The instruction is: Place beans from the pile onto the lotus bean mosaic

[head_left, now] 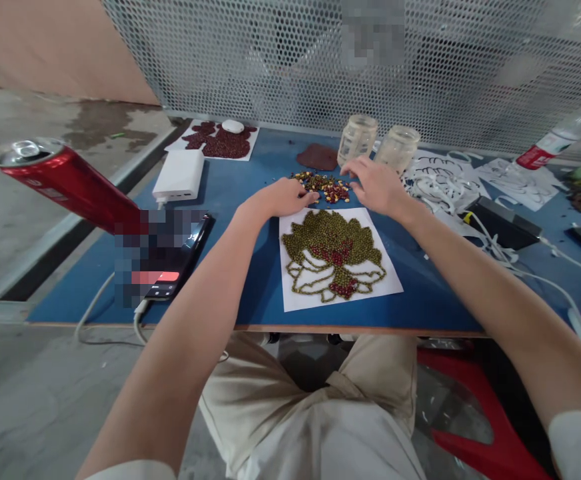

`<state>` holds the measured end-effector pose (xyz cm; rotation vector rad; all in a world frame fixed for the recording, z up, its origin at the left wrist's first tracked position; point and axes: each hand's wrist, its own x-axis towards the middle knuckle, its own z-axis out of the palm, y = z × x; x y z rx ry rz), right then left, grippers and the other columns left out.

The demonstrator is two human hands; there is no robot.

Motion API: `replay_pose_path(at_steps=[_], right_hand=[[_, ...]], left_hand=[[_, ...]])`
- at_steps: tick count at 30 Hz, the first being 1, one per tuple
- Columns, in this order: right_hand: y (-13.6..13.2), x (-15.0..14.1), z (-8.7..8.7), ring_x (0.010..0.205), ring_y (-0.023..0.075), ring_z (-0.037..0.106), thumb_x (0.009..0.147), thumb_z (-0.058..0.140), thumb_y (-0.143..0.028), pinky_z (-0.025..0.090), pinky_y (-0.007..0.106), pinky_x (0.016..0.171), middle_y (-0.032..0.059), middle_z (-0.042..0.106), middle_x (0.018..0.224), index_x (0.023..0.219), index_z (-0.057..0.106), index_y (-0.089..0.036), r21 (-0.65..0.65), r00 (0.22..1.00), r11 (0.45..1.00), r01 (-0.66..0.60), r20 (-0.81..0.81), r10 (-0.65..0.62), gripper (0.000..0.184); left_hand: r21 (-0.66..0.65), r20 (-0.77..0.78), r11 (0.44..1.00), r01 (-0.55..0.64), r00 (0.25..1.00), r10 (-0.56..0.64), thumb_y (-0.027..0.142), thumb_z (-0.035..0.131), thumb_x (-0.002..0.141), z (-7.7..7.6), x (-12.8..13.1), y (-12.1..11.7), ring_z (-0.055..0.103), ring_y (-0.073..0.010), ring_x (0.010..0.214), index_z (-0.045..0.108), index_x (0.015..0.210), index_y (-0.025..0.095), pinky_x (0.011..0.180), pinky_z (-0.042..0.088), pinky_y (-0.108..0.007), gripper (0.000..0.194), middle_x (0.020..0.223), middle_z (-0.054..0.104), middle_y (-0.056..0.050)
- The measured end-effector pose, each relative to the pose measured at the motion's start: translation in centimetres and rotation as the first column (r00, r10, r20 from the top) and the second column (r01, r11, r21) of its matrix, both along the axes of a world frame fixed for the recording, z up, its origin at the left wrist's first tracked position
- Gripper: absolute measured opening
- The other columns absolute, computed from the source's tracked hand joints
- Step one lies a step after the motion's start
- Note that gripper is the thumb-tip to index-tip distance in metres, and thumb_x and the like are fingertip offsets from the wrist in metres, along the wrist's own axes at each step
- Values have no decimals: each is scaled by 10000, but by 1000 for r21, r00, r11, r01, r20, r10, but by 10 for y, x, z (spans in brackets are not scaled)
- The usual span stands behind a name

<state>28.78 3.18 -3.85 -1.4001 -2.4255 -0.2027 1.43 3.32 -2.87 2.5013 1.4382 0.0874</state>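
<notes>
A pile of mixed beans [326, 187], green, red and yellow, lies on the blue table between my two hands. My left hand [290, 196] rests at the pile's left edge, by the upper left corner of the paper, its fingers loosely bent and holding nothing I can see. On the other side, my right hand [373, 185] hovers at the pile's right edge with thumb and fingers apart. Just in front lies a white sheet with a lotus-like bean picture [338, 250]. Green beans fill its upper petals, red ones sit in the middle and bottom, and several lower petals are white inside.
Two glass jars [358, 137] stand behind my right hand, near a flat brown-red patch [317, 157]. At left are a red can [70, 183], a phone [183, 257], a power bank [179, 175] and a dark-red bean picture [220, 143]. Cables and a bottle [565, 137] are right.
</notes>
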Motion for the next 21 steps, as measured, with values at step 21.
replay_pose_path(at_steps=[21], right_hand=[[20,-7,-11,1140,343,657,1026,610,-281,447,479,926,137,787,1186,1090,817,-225,-73,970,988,-135,195,147,224]], left_hand=[[-37,-5,998,-49,999,49,678,332,1124,3,5,-4,680,-284,828,601,662,238,764,423,-369,692,684,636,-112]])
